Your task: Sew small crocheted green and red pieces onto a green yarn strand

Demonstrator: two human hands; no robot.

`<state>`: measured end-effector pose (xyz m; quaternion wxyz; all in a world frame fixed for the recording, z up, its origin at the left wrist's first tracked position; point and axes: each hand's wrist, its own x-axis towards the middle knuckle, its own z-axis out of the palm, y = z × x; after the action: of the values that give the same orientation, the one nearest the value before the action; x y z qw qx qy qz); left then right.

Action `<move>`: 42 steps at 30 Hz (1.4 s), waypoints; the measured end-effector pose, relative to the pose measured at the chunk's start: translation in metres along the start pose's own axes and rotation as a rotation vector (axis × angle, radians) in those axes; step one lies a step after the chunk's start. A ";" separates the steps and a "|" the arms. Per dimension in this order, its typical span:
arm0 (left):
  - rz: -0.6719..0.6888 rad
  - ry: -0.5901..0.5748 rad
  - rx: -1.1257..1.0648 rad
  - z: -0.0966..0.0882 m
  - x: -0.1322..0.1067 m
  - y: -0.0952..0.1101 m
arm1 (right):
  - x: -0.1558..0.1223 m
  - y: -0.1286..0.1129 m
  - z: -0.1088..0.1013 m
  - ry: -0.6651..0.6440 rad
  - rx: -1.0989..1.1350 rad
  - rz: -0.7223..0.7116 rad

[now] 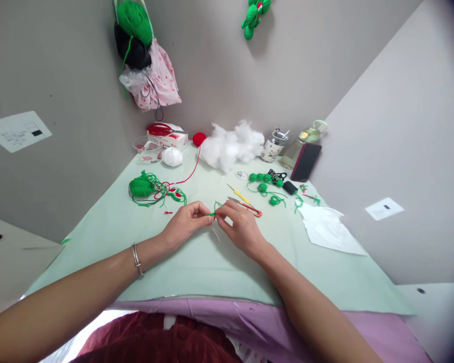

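A small green crochet piece (211,214) is pinched between my two hands above the middle of the table, with a green yarn end rising from it. My left hand (187,222) is closed on its left side, thumb against the fingertips. At the other side, my right hand (242,227) grips it, fingers bent; they partly hide the piece. Just beyond my right hand lie a yellow crochet hook (240,195) and orange-handled snips (254,210). A short pale strand (215,234) lies below the hands. Off to the left is a ball of green yarn (140,186) with tangled strands.
White stuffing (232,146) is heaped at the back, beside a red yarn ball (199,139) and a white yarn ball (172,157). Green crocheted balls (263,187), a phone (306,162), a bottle (297,148) and white sheet material (325,227) occupy the right side.
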<state>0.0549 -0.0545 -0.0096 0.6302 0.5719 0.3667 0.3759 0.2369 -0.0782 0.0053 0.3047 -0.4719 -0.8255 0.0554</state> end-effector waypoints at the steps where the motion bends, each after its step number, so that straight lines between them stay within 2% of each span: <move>1: -0.014 -0.013 -0.024 0.000 0.000 0.001 | 0.001 0.000 -0.001 0.007 -0.016 -0.002; 6: -0.128 -0.107 -0.211 0.000 -0.001 0.015 | 0.002 0.002 -0.008 0.066 -0.208 -0.126; 9: -0.204 -0.225 -0.324 -0.006 0.000 0.020 | 0.002 0.004 -0.015 0.070 -0.292 -0.213; 13: -0.272 -0.395 -0.380 -0.015 0.003 0.017 | 0.000 0.002 -0.021 0.075 -0.289 -0.254; 16: -0.284 -0.443 -0.349 -0.017 0.004 0.014 | -0.002 0.000 -0.020 0.086 -0.267 -0.273; 20: -0.269 -0.417 -0.340 -0.016 0.003 0.013 | -0.004 -0.001 -0.018 0.091 -0.184 -0.218; 29: -0.173 -0.237 -0.362 -0.010 0.003 0.015 | 0.001 -0.003 -0.025 0.042 0.182 -0.051; 38: -0.163 -0.218 -0.350 -0.011 0.003 0.014 | 0.000 0.000 -0.023 0.002 0.188 -0.056; 42: -0.207 -0.286 -0.296 -0.012 0.002 0.014 | 0.000 0.001 -0.024 0.006 0.121 -0.089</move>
<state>0.0442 -0.0467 0.0033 0.7879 0.4802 0.2710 0.2741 0.2514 -0.0822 0.0244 0.3374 -0.4154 -0.8399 0.0903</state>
